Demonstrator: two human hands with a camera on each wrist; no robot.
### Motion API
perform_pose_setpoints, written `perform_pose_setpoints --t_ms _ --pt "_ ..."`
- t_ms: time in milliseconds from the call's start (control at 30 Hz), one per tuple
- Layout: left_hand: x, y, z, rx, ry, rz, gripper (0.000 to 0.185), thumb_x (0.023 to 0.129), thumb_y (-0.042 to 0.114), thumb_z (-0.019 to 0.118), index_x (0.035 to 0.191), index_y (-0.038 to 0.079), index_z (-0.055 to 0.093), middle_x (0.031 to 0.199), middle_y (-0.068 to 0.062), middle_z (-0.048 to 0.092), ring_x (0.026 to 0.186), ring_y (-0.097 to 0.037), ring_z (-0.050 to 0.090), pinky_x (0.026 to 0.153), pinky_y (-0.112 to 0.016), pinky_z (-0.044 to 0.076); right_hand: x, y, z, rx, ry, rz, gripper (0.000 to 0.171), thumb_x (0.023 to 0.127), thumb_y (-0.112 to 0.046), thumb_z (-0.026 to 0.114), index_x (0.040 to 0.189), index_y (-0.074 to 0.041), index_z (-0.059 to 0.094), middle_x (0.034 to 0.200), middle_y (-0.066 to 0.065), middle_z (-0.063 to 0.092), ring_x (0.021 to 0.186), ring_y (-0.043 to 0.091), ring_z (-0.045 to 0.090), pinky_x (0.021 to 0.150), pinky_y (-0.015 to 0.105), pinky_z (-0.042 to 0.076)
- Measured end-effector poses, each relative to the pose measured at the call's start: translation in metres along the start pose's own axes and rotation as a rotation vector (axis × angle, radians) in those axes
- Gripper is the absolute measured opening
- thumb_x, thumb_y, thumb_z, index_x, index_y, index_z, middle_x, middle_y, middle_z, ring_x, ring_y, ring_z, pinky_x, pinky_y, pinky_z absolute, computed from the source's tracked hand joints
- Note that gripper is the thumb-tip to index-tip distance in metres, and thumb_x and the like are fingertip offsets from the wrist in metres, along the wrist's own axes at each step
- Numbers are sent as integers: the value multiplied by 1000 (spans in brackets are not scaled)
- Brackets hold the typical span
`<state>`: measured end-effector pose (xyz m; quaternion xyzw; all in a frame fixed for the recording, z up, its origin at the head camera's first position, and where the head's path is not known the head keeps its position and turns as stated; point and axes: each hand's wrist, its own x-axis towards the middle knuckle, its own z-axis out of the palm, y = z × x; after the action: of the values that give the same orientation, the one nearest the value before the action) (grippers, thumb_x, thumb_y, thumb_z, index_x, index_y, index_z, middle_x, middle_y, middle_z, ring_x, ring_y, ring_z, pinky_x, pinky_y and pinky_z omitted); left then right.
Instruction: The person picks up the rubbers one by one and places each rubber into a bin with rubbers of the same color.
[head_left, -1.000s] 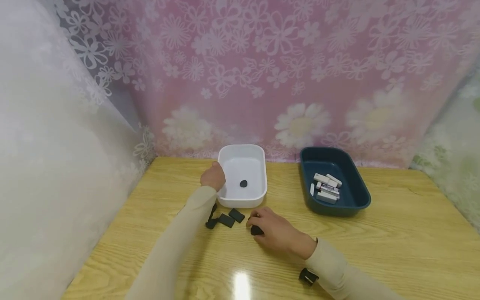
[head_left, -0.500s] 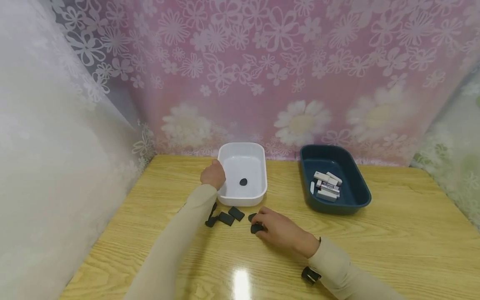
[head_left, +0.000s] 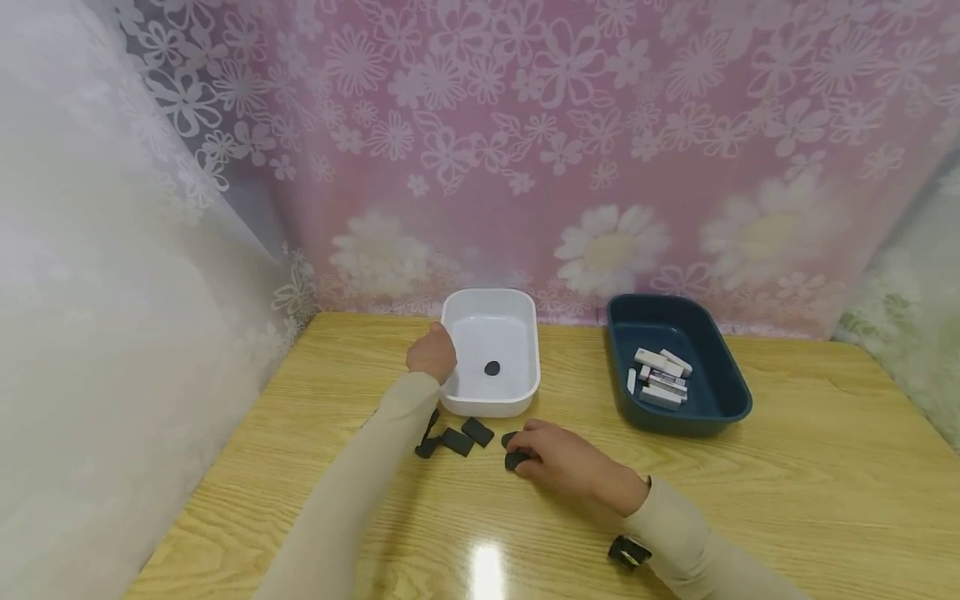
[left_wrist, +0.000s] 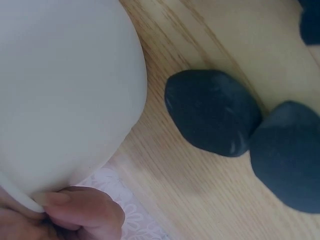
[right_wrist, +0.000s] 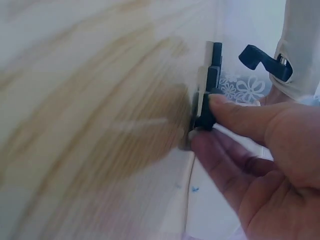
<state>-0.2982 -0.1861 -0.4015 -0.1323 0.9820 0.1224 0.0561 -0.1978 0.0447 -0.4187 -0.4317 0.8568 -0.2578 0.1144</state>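
Note:
My left hand (head_left: 433,348) grips the near left rim of a white tub (head_left: 525,333); in the left wrist view its fingers (left_wrist: 80,215) pinch that rim (left_wrist: 20,197). One black piece (head_left: 492,367) lies inside the tub. My right hand (head_left: 527,455) rests on the table in front of the tub. Its thumb and forefinger pinch a small black piece (head_left: 514,460) (right_wrist: 206,119). Several more flat black pieces (head_left: 477,431) (left_wrist: 212,110) lie on the wood between my two arms.
A dark blue tray (head_left: 720,412) with several white erasers (head_left: 660,375) stands right of the tub. A flowered pink curtain (head_left: 525,167) hangs behind the wooden table (head_left: 825,483), and a white drape (head_left: 90,333) closes the left side.
Almost nothing has moved. My left hand stays on the tub's rim, and my right hand stays over the same black piece with its fingers closing on it.

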Motion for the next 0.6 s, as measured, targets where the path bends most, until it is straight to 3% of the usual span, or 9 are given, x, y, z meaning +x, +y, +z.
perform_pose_setpoints --t_ms 233,500,600 --pt "1 -1 -1 7 -4 -9 37 101 13 41 131 -7 39 80 -15 64 69 -26 65 61 -37 52 6 -1 -12 119 97 -38 24 89 -13 68 113 -9 67 99 -4 58 82 6 55 73 26 49" --pt "1 -1 -1 8 10 1 33 99 13 44 125 -7 41 81 -16 65 69 -26 65 60 -37 53 25 4 -34 185 356 -49 24 86 -12 71 110 -6 67 94 1 61 80 11 58 73 27 53" --pt "5 0 1 12 3 -1 32 99 13 44 123 -7 42 80 -16 65 68 -26 65 60 -38 53 35 10 -43 180 410 -12 24 86 -11 72 109 -5 67 95 2 62 81 13 59 73 29 53"
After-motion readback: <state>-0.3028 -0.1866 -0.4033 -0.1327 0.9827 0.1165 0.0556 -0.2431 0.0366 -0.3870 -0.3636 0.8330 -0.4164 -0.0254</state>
